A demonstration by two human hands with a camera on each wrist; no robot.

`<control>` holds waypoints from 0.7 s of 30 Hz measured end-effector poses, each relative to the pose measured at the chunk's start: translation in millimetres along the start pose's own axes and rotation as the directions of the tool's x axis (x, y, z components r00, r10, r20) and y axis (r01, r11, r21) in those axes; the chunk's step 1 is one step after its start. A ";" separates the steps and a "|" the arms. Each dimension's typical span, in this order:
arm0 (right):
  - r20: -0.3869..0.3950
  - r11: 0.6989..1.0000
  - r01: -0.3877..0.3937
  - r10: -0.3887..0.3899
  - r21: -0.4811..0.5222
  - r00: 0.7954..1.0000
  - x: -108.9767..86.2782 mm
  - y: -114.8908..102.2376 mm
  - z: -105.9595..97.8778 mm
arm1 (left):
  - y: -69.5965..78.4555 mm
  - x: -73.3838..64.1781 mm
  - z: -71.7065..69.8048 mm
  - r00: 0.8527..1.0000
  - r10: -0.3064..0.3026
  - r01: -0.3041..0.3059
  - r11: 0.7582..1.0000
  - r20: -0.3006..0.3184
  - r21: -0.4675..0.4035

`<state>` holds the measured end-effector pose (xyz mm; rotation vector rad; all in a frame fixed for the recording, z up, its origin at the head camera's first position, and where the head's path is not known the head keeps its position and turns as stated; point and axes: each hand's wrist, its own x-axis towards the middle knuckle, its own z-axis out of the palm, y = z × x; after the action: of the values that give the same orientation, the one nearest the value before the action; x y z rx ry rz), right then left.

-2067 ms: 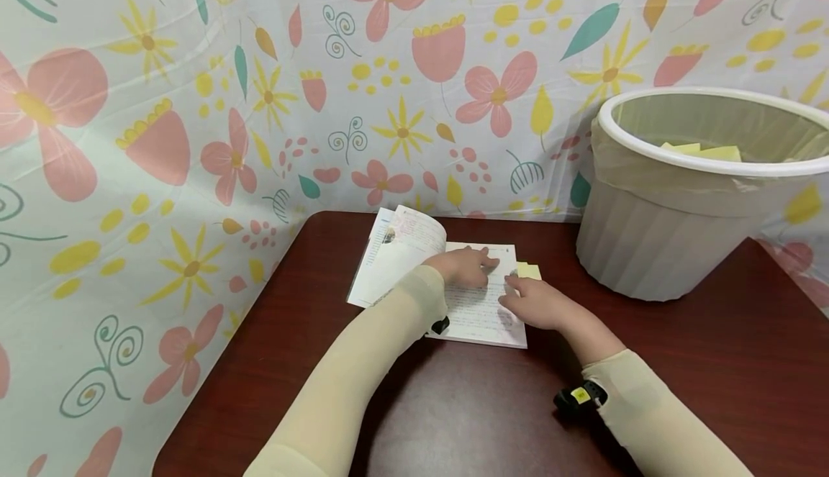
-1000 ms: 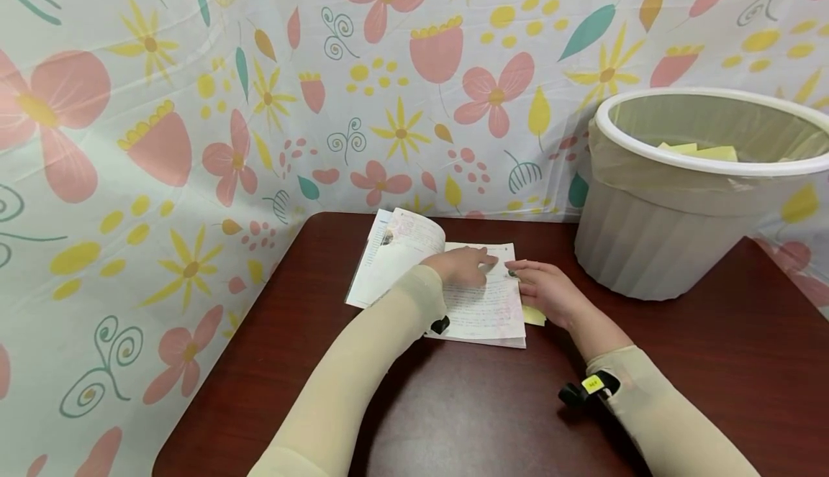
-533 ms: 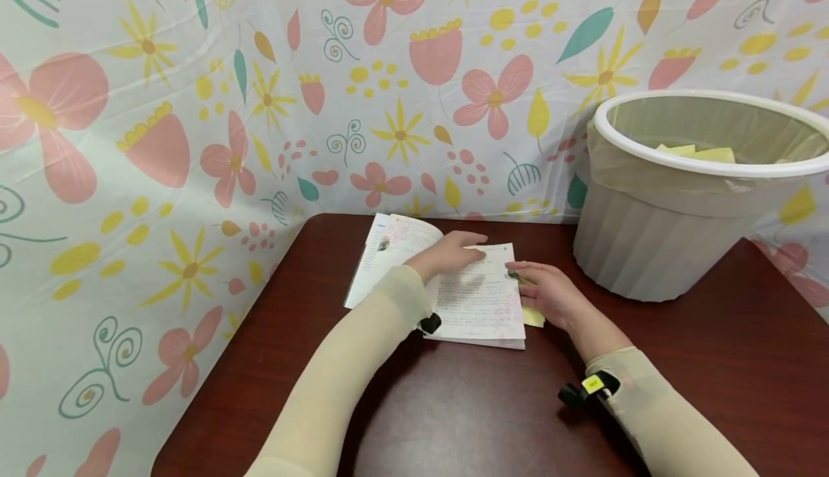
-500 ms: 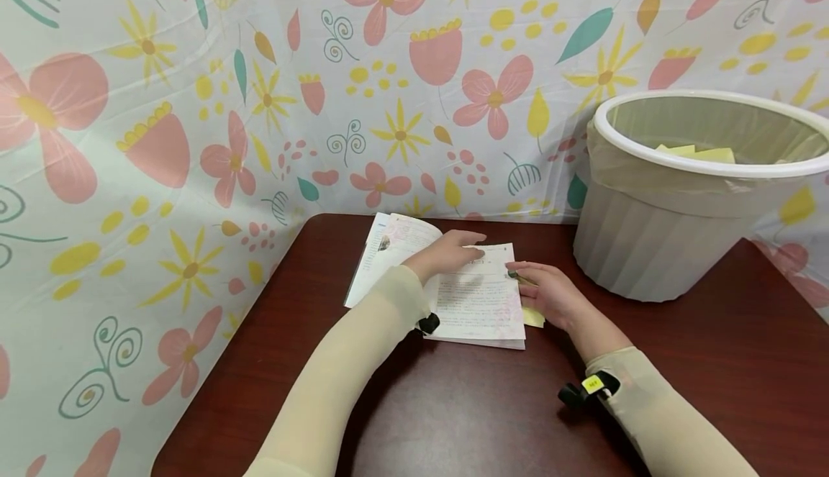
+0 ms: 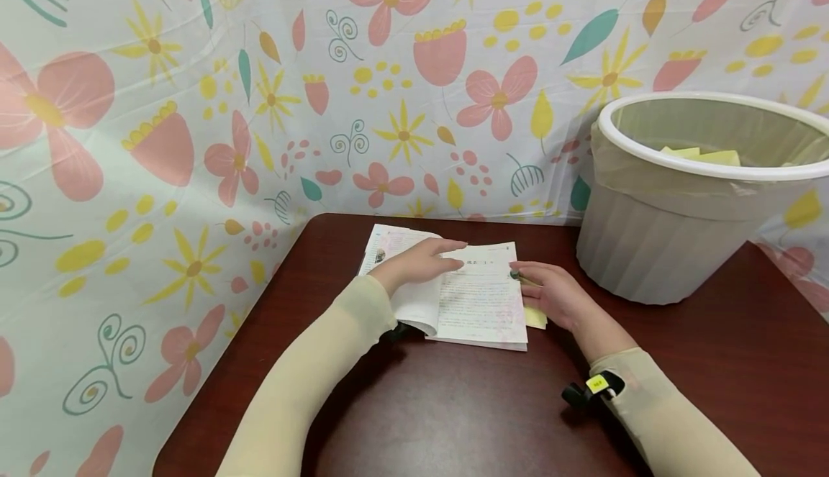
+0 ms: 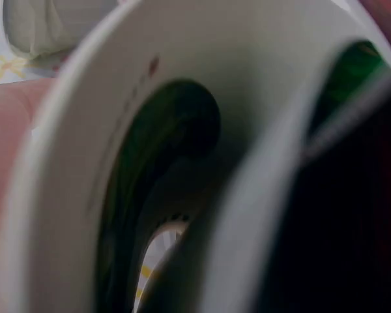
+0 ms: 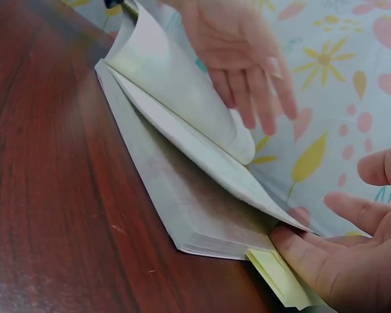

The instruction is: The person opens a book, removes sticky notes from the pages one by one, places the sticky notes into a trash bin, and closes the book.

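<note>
A white fabric backdrop printed with pink, yellow and teal flowers (image 5: 272, 103) rises behind a dark red-brown tabletop with rounded corners (image 5: 486, 412). On the table's right side stands a ribbed grey bin with a white rim and a translucent liner (image 5: 648, 247).

Cream sleeves (image 5: 304, 383) cover both of the person's forearms, which reach toward an open, white-paged paper book (image 5: 482, 301). It lies near the table's far edge, between the two hands, to the left of the bin and well apart from it.

The left hand (image 5: 417, 261) is over the book's left half, fingers extended and thumb apart, with nothing in its grasp; its fingertips point toward the right-hand page. A loose white page (image 5: 417, 304) bows up and curls beside it; whether the palm touches the paper cannot be told. The right hand (image 5: 558, 296) is at the book's right edge, its fingers loosely extended rather than clenched, the lowest of them tucked beneath lifted pages.

Smaller still are the pale yellow paper pieces (image 5: 715, 157) inside the bin, and a black wrist-worn camera with a yellow label (image 5: 592, 387) at the right cuff. Pale yellow paper slips (image 7: 279, 280) stick out of the book just beside the right hand's fingers.
</note>
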<state>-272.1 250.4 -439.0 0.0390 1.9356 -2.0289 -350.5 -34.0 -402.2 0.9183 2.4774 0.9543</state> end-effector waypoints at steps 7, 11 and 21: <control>-0.006 1.000 0.029 -0.029 0.000 1.000 2.1 -8.2 -2.3 | -10.3 -26.6 1.1 0.999 -0.038 0.036 0.990 0.015 0.135; -0.014 0.999 0.035 -0.034 0.027 0.999 2.6 -19.8 3.7 | -17.3 -37.6 1.9 0.999 -0.027 0.018 0.968 0.034 0.250; 0.057 0.993 0.103 -0.106 0.050 0.993 9.0 -42.6 38.9 | -33.8 -61.1 -1.7 0.997 -0.069 0.056 0.946 0.032 0.319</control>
<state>-283.5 211.2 -397.2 -0.1124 1.8904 -2.1170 -321.5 -95.0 -419.9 0.9364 2.6527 0.5149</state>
